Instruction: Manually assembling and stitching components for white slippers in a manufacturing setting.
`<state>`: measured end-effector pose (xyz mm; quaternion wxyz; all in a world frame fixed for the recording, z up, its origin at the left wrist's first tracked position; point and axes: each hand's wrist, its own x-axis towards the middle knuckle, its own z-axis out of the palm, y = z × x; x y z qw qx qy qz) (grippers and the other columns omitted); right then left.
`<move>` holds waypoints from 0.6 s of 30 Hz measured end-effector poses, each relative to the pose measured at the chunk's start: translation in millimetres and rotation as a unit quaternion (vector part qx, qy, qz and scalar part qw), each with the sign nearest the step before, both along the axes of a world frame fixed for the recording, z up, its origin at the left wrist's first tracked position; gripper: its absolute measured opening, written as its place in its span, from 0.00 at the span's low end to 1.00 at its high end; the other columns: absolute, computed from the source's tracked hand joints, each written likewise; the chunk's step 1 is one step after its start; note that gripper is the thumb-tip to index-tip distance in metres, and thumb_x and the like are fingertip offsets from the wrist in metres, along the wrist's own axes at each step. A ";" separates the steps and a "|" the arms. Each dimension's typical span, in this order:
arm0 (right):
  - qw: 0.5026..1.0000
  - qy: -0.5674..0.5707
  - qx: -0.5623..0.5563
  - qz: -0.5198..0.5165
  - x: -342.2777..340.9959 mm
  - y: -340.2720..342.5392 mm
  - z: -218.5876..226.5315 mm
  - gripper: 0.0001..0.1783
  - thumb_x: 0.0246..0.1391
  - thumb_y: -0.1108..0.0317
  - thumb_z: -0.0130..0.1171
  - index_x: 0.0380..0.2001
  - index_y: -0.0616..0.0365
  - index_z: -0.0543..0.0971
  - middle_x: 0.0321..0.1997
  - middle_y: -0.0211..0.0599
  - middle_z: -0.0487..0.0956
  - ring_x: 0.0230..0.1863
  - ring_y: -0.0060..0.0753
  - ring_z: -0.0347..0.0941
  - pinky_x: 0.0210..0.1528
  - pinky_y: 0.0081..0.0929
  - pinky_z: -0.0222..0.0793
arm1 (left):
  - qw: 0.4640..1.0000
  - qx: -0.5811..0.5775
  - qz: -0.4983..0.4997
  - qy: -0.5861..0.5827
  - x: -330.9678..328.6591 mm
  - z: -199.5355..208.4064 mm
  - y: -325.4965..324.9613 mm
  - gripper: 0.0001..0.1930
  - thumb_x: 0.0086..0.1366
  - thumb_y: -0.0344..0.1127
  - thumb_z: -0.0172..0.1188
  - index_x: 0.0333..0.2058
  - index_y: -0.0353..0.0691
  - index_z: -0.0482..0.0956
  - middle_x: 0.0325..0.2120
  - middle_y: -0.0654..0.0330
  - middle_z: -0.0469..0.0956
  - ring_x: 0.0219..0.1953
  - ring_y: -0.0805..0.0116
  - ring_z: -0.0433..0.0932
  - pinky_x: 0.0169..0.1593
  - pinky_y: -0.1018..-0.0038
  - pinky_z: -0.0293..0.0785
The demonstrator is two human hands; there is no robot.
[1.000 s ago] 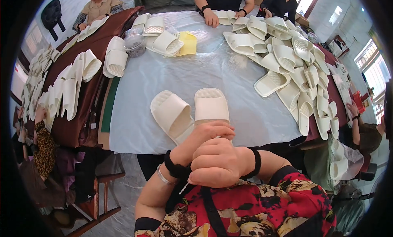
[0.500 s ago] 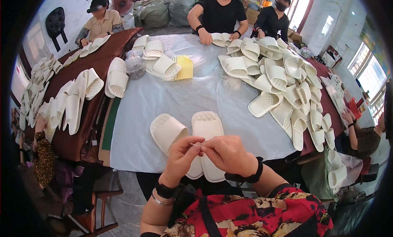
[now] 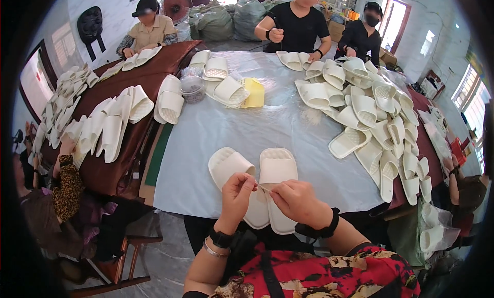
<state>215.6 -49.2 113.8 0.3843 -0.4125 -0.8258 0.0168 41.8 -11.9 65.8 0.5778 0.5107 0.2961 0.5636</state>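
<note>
In front of me lies a pair of off-white slippers: the left slipper (image 3: 232, 167) is angled outward, and the right slipper (image 3: 278, 170) points straight away from me. Above them, my left hand (image 3: 236, 199) is closed in a pinch. Beside it my right hand (image 3: 299, 201) pinches too, thumb against forefinger. Between the fingertips a thin pale strand (image 3: 263, 187) shows, too small to name more exactly. Both hands partly cover the slippers' middles and touch neither strap visibly.
A heap of off-white slippers (image 3: 365, 107) covers the table's right side. Far left on the sheeted table (image 3: 206, 154) are a tub of small dark pieces (image 3: 193, 89), a yellow card (image 3: 253, 92) and more slippers (image 3: 169, 99). Several people work around the tables.
My hands have drawn slightly apart, showing the strand between them. The whole view has shifted. Across the table, the person in a black shirt has lifted one hand off the slippers.
</note>
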 end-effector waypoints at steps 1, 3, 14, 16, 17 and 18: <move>1.000 -0.016 -0.017 -0.009 1.3 -1.3 -3.5 0.04 0.48 0.71 0.59 0.26 0.56 0.73 0.19 0.36 0.75 0.22 0.41 0.74 0.23 0.35 0.69 | 1.000 0.001 -0.001 0.020 -1.3 -3.2 4.4 0.07 0.67 0.32 0.53 0.35 0.34 0.75 0.29 0.65 0.76 0.32 0.79 0.73 0.38 0.81 0.71; 0.999 -0.031 -0.036 -0.018 3.4 -3.7 -7.6 0.05 0.48 0.71 0.58 0.25 0.56 0.72 0.19 0.37 0.74 0.21 0.41 0.74 0.22 0.36 0.69 | 0.999 0.001 -0.001 0.041 -4.6 -9.1 14.7 0.07 0.66 0.33 0.54 0.34 0.34 0.75 0.28 0.65 0.76 0.31 0.79 0.73 0.37 0.82 0.70; 0.994 0.012 -0.088 -0.057 13.3 -21.8 -29.5 0.04 0.48 0.71 0.58 0.24 0.56 0.73 0.20 0.41 0.74 0.22 0.46 0.73 0.22 0.38 0.68 | 0.908 0.170 0.197 0.330 -32.6 -18.2 58.2 0.11 0.60 0.36 0.60 0.36 0.34 0.77 0.35 0.53 0.78 0.36 0.62 0.77 0.40 0.70 0.72; 0.993 0.012 -0.104 -0.058 18.7 -26.0 -26.2 0.04 0.48 0.71 0.58 0.24 0.56 0.73 0.20 0.41 0.74 0.22 0.47 0.73 0.22 0.38 0.68 | 0.891 0.169 0.190 0.375 -38.3 -27.0 71.4 0.14 0.58 0.37 0.59 0.39 0.33 0.76 0.38 0.46 0.77 0.41 0.51 0.76 0.45 0.64 0.72; 0.993 0.013 -0.105 -0.060 22.5 -26.7 -24.3 0.04 0.49 0.71 0.58 0.24 0.56 0.74 0.20 0.42 0.74 0.22 0.47 0.73 0.23 0.38 0.68 | 0.906 0.120 0.164 0.371 -37.7 -26.3 76.2 0.15 0.59 0.37 0.59 0.41 0.33 0.76 0.39 0.46 0.77 0.42 0.51 0.76 0.46 0.64 0.72; 0.992 0.015 -0.107 -0.060 23.5 -29.6 -22.4 0.04 0.49 0.72 0.58 0.24 0.56 0.73 0.20 0.42 0.74 0.22 0.47 0.73 0.23 0.38 0.68 | 0.917 0.068 0.139 0.367 -39.6 -24.0 76.3 0.16 0.59 0.37 0.58 0.43 0.33 0.76 0.40 0.46 0.77 0.43 0.51 0.76 0.47 0.65 0.72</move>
